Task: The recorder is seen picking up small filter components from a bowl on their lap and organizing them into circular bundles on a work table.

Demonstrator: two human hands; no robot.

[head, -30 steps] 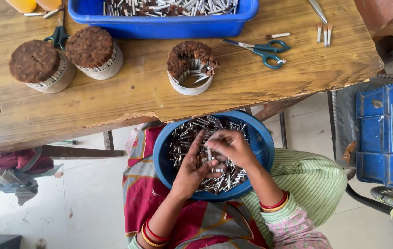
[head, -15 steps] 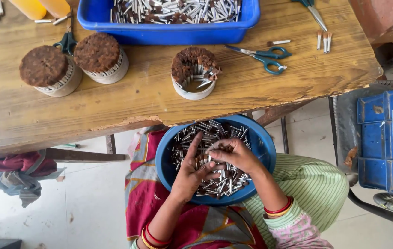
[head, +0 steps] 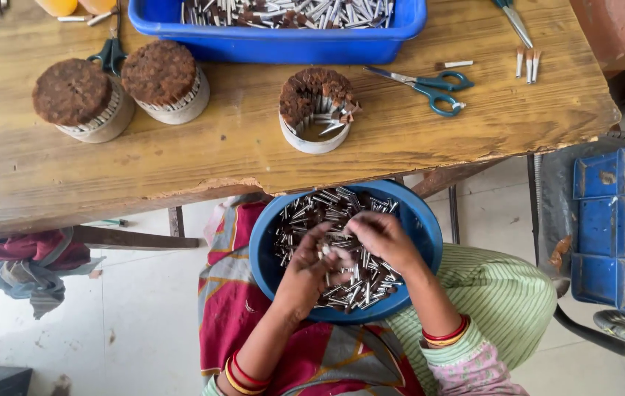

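Both my hands are down in the round blue bowl [head: 419, 220] on my lap, just below the table's near edge. My left hand [head: 311, 270] is cupped with fingers curled around a small bunch of the short silver sticks [head: 325, 209] that fill the bowl; my right hand [head: 378, 236] has its fingertips pinched together on sticks in the middle of the heap, just beside the left hand. On the worn wooden table [head: 239, 154], near its front edge, stands a small white round container [head: 315, 139], partly filled with upright brown-tipped sticks. Toward the left end stand two full round bundles [head: 118, 88], their tops solid brown. At the far edge sits a long blue rectangular tray [head: 283, 44] of loose sticks, and teal-handled scissors [head: 422, 82] lie right of the container. A blue crate [head: 606, 227] with more sticks stands on the right, beyond the table's end. The floor [head: 129, 323] is pale and scuffed, with a bundle of cloth [head: 26, 264] under the table's left side.
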